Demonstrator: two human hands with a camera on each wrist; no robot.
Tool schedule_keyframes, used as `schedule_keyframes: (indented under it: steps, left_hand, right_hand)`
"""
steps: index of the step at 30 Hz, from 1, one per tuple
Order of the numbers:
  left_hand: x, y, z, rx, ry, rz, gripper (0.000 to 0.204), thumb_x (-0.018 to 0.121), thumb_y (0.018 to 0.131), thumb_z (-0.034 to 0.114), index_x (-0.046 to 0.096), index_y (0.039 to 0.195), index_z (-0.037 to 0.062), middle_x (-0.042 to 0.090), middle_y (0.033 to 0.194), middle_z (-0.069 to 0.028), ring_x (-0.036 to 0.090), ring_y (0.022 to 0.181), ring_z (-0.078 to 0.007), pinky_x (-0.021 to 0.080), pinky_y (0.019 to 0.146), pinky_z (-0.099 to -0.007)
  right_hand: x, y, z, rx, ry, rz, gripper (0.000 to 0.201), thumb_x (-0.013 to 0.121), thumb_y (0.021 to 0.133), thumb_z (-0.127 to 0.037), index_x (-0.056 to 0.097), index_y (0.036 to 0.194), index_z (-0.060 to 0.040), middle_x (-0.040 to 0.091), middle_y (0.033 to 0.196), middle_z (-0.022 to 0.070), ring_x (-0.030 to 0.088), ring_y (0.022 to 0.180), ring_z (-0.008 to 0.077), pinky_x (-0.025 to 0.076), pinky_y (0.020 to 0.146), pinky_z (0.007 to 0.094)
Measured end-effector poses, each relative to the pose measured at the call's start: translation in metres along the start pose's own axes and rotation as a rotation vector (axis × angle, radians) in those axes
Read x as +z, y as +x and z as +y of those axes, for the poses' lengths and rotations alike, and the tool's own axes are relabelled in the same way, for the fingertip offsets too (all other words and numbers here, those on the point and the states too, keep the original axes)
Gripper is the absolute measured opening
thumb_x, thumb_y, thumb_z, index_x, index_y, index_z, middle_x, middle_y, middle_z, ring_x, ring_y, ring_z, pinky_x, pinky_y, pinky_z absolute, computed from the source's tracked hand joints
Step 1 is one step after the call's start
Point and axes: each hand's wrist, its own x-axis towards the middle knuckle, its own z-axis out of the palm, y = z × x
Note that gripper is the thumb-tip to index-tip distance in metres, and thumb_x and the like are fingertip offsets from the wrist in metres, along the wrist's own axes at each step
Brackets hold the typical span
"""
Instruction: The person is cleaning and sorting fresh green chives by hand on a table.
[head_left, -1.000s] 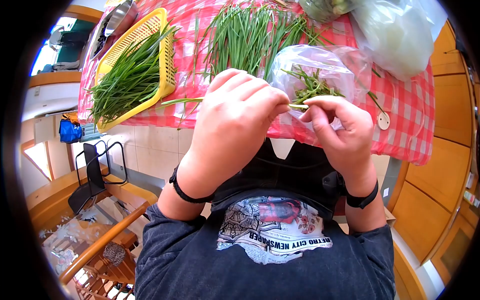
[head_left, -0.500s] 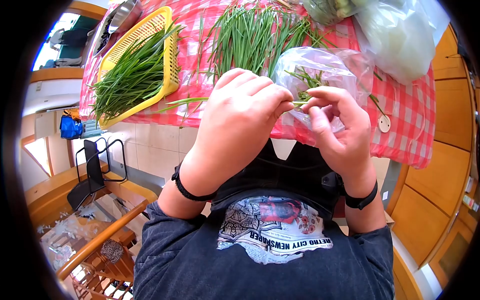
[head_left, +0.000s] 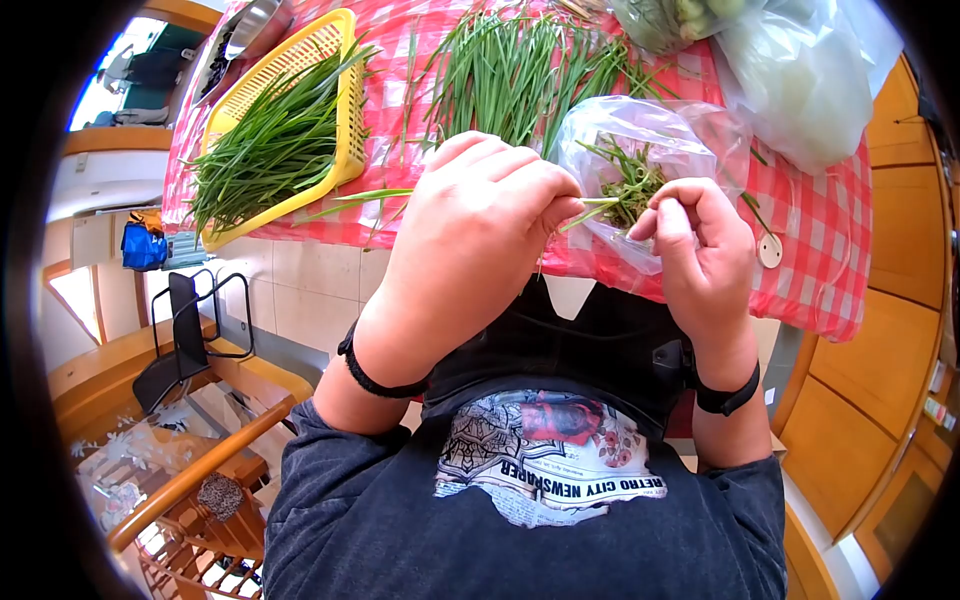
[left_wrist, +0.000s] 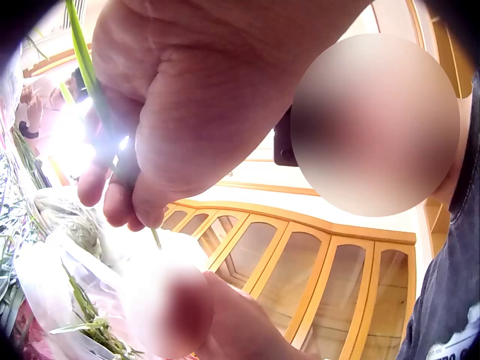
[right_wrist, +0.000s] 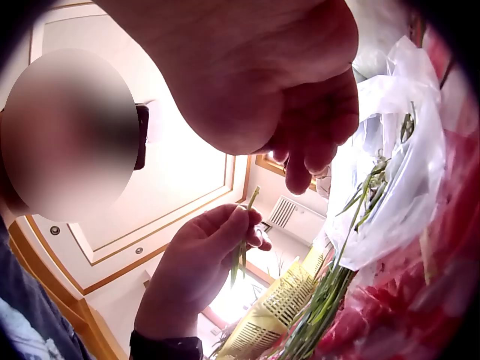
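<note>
Chive (head_left: 380,193) — pinched in the left hand (head_left: 460,240)! The right hand (head_left: 708,255) curls beside the bag (head_left: 688,150) — any hold unclear.

Right hand (right_wrist: 289,82), large at top, palm shaded, fingers bent. Left hand (right_wrist: 201,256), lower, apart from it; thumb and fingers pinch one slender green stalk (right_wrist: 253,198) with pale upper end. Black wristband (right_wrist: 169,346) on left wrist. Yellow perforated plastic basket (right_wrist: 274,306). Long green leaf blades (right_wrist: 324,311), between basket and bag. Translucent white plastic bag (right_wrist: 401,225), green trimmings (right_wrist: 373,186) inside. Glossy red covering (right_wrist: 390,319), lower right. White ceiling (right_wrist: 161,180), wood-trimmed.
</note>
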Motion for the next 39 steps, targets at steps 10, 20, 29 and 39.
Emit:
schedule_keyframes:
  steps: [10, 20, 29, 39]
  left_hand:
    - [0.002, 0.001, 0.001, -0.007, -0.02, -0.025, 0.012, 0.076, 0.09, 0.016, 0.071, 0.091, 0.0054, 0.069, 0.084, -0.009, 0.065, 0.081, -0.0315, 0.05, 0.08, -0.0414]
    - [0.01, -0.001, 0.008, 0.004, -0.05, -0.03, 0.01, 0.076, 0.089, 0.014, 0.072, 0.095, 0.0065, 0.07, 0.086, -0.0096, 0.066, 0.084, -0.0313, 0.051, 0.083, -0.0416]
    - [0.005, -0.001, 0.007, 0.029, -0.032, -0.002, 0.008, 0.078, 0.086, 0.012, 0.073, 0.091, 0.008, 0.068, 0.08, -0.0072, 0.065, 0.08, -0.0291, 0.05, 0.08, -0.0396]
    - [0.002, -0.003, 0.001, 0.015, -0.031, 0.043, 0.009, 0.08, 0.085, 0.012, 0.073, 0.09, 0.0073, 0.069, 0.081, -0.0074, 0.066, 0.079, -0.029, 0.05, 0.078, -0.0395]
  right_hand:
    - [0.004, 0.003, -0.012, 0.001, -0.1, 0.046, 0.018, 0.07, 0.094, -0.004, 0.069, 0.111, -0.0003, 0.073, 0.098, 0.0072, 0.059, 0.063, 0.0089, 0.049, 0.059, 0.0254]
    - [0.013, -0.004, -0.006, -0.066, -0.069, -0.111, 0.011, 0.075, 0.094, -0.005, 0.074, 0.104, 0.0002, 0.072, 0.083, 0.0059, 0.062, 0.064, 0.0096, 0.049, 0.058, 0.0252]
    - [0.008, -0.006, -0.014, 0.011, 0.006, -0.127, 0.01, 0.072, 0.097, -0.004, 0.074, 0.103, 0.0032, 0.073, 0.079, 0.0055, 0.067, 0.069, 0.0077, 0.053, 0.063, 0.0245]
    - [0.003, -0.01, -0.001, 0.073, 0.055, -0.093, 0.01, 0.065, 0.101, -0.004, 0.071, 0.103, 0.003, 0.073, 0.079, 0.0043, 0.067, 0.07, 0.0075, 0.055, 0.065, 0.0239]
